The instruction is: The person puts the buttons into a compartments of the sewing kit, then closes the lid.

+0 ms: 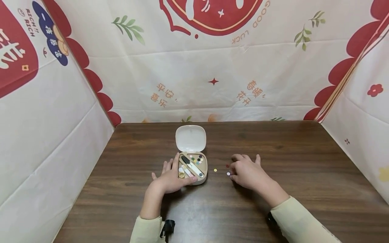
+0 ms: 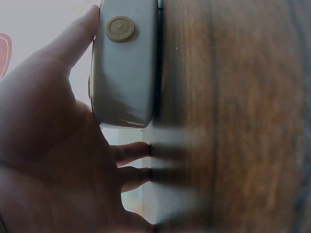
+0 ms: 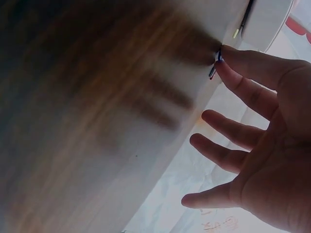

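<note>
A small sewing box (image 1: pixel 204 179) sits on the table with its white lid (image 1: pixel 190 138) raised. Several colored buttons (image 1: pixel 199 159) fill one compartment; beside them lie a slim tool with a black end (image 1: pixel 185 159) and a gold ring-shaped piece (image 1: pixel 181 175). My left hand (image 1: pixel 170 179) steadies the box, index finger along its left rim and thumb across the front; the other fingers reach down to the table. To the right, my right hand (image 1: pixel 247 172) pinches a small white-and-blue button (image 3: pixel 219 56) between thumb and index fingertips, close to the tabletop. Its remaining fingers are spread.
On the brown table (image 1: pixel 136 209), a yellow button (image 1: pixel 215 170) lies between the box and my right hand. A red button (image 1: pixel 227 165) is close by my right fingertips. Printed cloth (image 1: pixel 194 67) hangs behind the table and along both sides.
</note>
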A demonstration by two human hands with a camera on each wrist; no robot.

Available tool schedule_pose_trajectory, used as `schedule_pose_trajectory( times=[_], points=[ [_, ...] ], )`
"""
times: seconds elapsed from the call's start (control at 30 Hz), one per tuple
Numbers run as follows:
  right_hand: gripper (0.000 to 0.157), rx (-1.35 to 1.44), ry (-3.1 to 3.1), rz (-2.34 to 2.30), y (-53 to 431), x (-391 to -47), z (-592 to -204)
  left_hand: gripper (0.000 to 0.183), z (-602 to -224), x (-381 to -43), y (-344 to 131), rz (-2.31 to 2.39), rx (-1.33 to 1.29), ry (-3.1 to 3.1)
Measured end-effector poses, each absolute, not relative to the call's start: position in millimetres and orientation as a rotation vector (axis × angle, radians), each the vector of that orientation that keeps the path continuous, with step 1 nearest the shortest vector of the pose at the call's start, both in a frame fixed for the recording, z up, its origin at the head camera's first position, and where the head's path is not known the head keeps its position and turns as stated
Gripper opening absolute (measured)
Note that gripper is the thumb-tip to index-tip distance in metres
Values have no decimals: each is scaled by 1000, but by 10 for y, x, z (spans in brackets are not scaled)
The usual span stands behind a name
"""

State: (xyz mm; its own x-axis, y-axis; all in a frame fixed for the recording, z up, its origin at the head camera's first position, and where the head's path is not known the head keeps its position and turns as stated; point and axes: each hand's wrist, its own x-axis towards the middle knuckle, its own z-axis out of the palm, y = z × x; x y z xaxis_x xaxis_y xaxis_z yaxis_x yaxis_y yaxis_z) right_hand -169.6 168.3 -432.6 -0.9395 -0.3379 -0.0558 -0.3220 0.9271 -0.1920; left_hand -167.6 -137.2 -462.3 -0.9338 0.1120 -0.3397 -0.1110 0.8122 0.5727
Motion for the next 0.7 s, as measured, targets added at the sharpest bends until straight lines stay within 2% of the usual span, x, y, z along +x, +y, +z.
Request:
schedule_pose_trajectory(
  times=[0.07,0.3,0.43,0.7],
  points=[
    [35,-514,2985,-282,1687,-1692,-4321,135,-4665,-1692,-1379,863,-5,2635],
    [39,-515,3010,-319,1698,-1670,-4316,127,-4386,-1555,-1317,865,19,2640],
    [38,-514,3034,-334,1682,-1677,-4310,130,-4431,-1564,-1328,872,27,2650],
    [39,-535,3053,-342,1666,-1669,-4288,125,-4401,-1565,-1325,836,10,2628]
  ],
)
